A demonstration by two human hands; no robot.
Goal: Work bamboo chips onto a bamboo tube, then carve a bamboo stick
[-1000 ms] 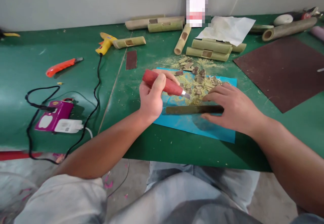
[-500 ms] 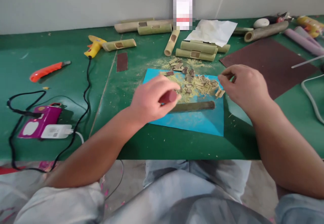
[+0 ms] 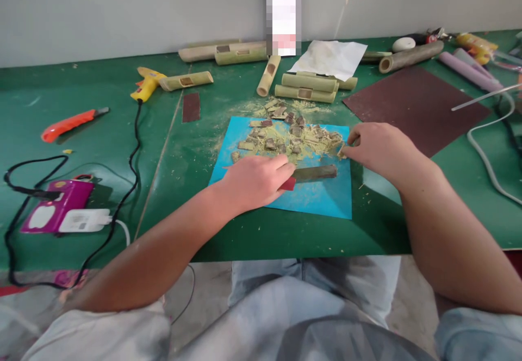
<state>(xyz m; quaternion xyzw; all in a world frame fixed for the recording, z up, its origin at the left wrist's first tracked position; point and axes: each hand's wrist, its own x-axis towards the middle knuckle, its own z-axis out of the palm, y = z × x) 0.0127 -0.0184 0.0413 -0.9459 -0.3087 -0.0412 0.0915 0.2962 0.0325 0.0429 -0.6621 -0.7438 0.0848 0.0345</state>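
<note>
On the blue sheet (image 3: 326,203), my left hand (image 3: 259,181) lies low with its fingers bent over a red-handled tool; only the end of the red handle (image 3: 289,184) shows. Just beyond it a narrow dark bamboo tube (image 3: 316,173) lies crosswise, its left part hidden by the hand. My right hand (image 3: 375,146) is at the sheet's right edge, fingertips closed at a pale bamboo chip (image 3: 342,152). Between the hands spreads a heap of bamboo chips and sawdust (image 3: 304,138), which also covers part of the green table behind the sheet.
Several cut bamboo tubes (image 3: 309,81) lie at the back beside a white paper (image 3: 332,56). A brown sandpaper sheet (image 3: 411,105) is at right. On the left are a yellow glue gun (image 3: 147,85), an orange utility knife (image 3: 71,124) and a purple power bank (image 3: 61,200) with cables.
My left hand has come down onto the sheet, laying the red-handled tool nearly flat. My right hand has moved closer to the chips at the sheet's right edge. The whole view has shifted slightly.
</note>
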